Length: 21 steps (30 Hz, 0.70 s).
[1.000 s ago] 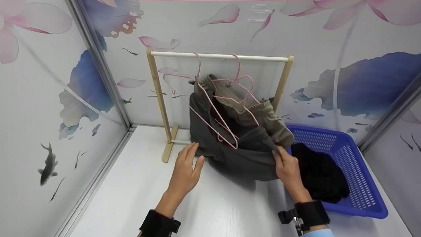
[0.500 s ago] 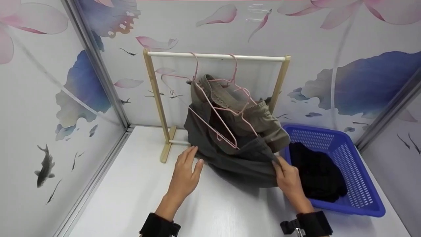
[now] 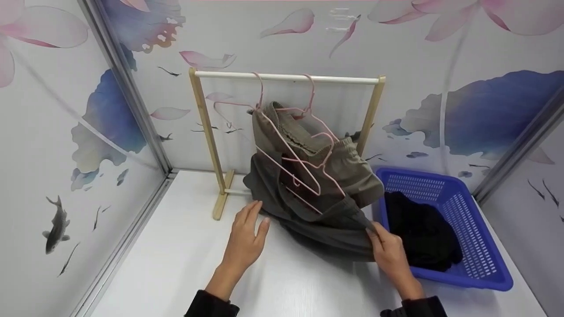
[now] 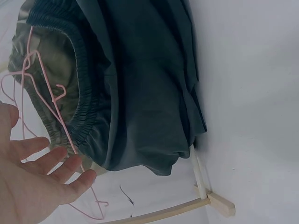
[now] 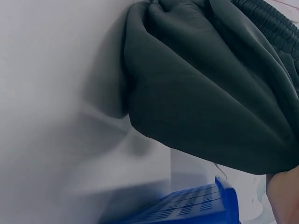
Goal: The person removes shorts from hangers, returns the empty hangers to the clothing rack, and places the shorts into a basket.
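Note:
Dark grey elastic-waist shorts (image 3: 326, 233) sag below the rack, with a pink hanger (image 3: 329, 149) partly inside their waist opening. My right hand (image 3: 392, 253) pinches the right edge of these shorts between thumb and fingers. Beside their left edge is my left hand (image 3: 243, 242), fingers extended and loosely spread. In the left wrist view, the left hand (image 4: 42, 172) shows a gap from the grey cloth (image 4: 149, 88). Behind hang khaki shorts (image 3: 352, 163), on a pink hanger hooked over the rail. Another pink hanger (image 3: 260, 94) hooks over the rail to the left and crosses in front.
A small rack with a white rail (image 3: 282, 77) and wooden posts (image 3: 206, 127) stands at the back of the white table (image 3: 176, 264). To the right is a blue basket (image 3: 487, 246) holding a black garment (image 3: 423, 237). Printed wall panels enclose the table.
The dark grey shorts have moved down, exposing more of the khaki shorts. Their hanger has dropped with them. My right hand has moved lower, still pinching the edge; my left hand has shifted slightly down.

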Each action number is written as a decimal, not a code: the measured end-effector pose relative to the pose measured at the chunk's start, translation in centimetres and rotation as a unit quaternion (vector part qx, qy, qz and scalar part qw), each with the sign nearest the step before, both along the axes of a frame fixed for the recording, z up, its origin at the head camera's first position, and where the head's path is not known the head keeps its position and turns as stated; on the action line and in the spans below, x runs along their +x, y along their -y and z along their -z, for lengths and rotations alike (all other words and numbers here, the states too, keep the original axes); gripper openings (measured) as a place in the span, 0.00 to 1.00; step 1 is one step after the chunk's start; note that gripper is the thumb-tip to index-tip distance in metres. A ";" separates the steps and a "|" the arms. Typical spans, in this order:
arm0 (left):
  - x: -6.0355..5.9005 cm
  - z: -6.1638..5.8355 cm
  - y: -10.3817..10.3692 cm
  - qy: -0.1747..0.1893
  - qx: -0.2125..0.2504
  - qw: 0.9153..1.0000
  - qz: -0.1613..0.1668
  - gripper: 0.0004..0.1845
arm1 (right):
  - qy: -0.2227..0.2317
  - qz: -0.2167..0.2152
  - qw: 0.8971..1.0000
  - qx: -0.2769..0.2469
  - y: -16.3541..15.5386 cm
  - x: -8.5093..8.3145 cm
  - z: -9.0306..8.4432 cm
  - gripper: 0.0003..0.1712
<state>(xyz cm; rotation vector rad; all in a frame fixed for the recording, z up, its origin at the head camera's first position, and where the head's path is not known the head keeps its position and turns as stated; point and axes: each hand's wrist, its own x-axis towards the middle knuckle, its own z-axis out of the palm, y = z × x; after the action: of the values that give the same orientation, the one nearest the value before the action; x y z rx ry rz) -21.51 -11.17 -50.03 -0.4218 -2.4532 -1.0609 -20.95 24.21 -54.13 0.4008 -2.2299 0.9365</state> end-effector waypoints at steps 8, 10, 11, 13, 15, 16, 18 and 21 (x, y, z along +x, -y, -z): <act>0.2 0.4 0.0 0.006 0.000 1.000 0.001 0.27 | 0.017 -0.002 1.000 -0.004 -0.5 0.8 0.9 0.14; 0.2 0.6 0.0 0.007 0.001 1.000 0.002 0.27 | 0.021 -0.005 1.000 -0.007 -0.7 1.0 1.1 0.14; 0.2 0.6 0.0 0.008 0.000 1.000 0.002 0.27 | 0.024 -0.007 1.000 -0.008 -0.7 1.1 1.2 0.14; 0.2 0.7 -0.1 0.011 -0.002 1.000 0.002 0.27 | 0.031 -0.012 0.999 -0.011 -0.9 1.2 1.2 0.14; 0.2 0.8 -0.1 0.015 -0.004 1.000 0.003 0.28 | 0.040 -0.015 0.999 -0.011 -1.0 1.3 1.2 0.14; 0.2 0.8 -0.1 0.017 -0.004 1.000 0.003 0.28 | 0.045 -0.015 0.999 -0.009 -1.1 1.3 1.1 0.14; 0.2 0.7 -0.1 0.020 -0.005 1.000 0.005 0.28 | 0.059 -0.016 0.998 -0.008 -1.2 1.4 0.9 0.13; 0.1 0.7 -0.2 0.015 -0.009 1.000 0.008 0.28 | 0.078 -0.018 0.997 -0.006 -1.3 1.5 0.5 0.13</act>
<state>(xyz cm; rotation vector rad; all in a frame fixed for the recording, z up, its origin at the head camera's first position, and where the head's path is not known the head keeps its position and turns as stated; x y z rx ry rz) -21.45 -11.00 -50.69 -0.4362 -2.4918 -1.0592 -19.50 25.49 -54.64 0.3745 -2.3622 1.0309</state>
